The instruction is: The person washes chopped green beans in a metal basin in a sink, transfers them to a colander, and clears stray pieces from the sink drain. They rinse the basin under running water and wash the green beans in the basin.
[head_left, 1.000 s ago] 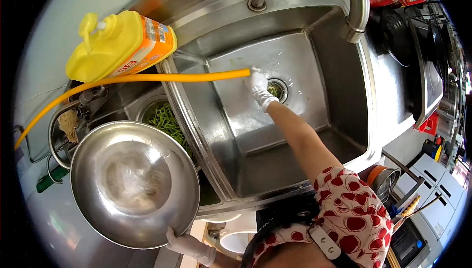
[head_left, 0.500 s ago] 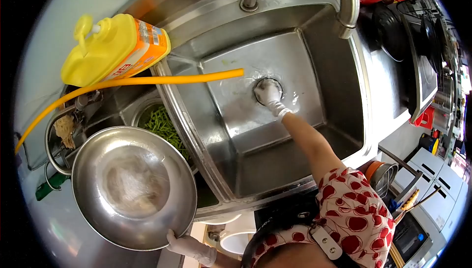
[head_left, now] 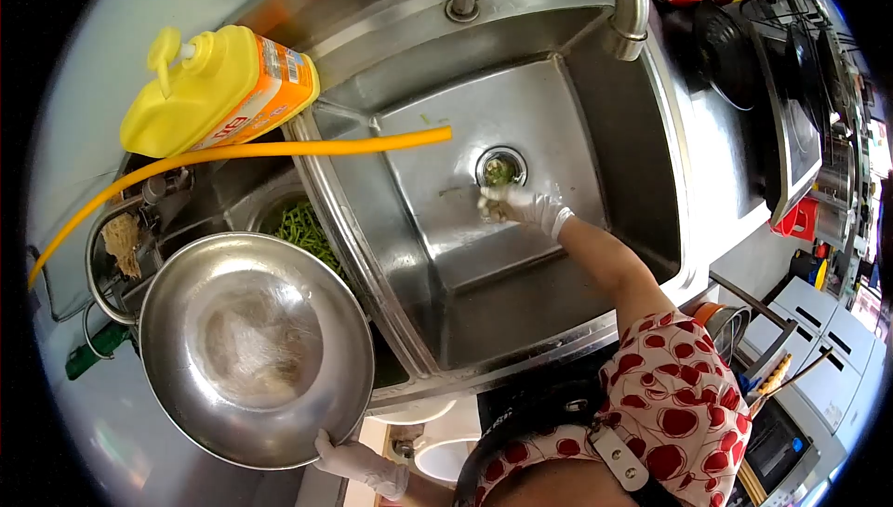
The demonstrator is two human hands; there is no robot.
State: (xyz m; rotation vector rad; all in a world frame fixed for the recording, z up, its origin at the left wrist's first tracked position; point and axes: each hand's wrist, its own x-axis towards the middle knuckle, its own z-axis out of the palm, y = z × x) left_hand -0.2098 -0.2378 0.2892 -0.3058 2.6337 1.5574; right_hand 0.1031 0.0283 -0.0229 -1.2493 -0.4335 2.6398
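A large steel bowl point(head_left: 186, 358) is tilted over the left basin, its rim gripped by my gloved left hand point(head_left: 358, 462) at the lower right. Inside the right sink basin point(head_left: 465, 256), my gloved right hand point(head_left: 526, 206) is just below the drain point(head_left: 500, 168). Its fingers are curled together; what they hold, if anything, is too small to make out. Green and pale scraps show in the drain opening. Chopped green vegetables point(head_left: 309, 233) lie in a container in the left basin, partly hidden by the bowl.
A yellow hose point(head_left: 372, 144) reaches over the divider into the right basin. Behind the left basin stands a yellow pump jug point(head_left: 219, 93). The faucet point(head_left: 628, 14) overhangs the right basin's far corner. Dark pans point(head_left: 726, 56) sit to the right.
My right hand has lifted off the drain and moved slightly down, uncovering the scraps in it. My left hand still holds the bowl, which has barely moved.
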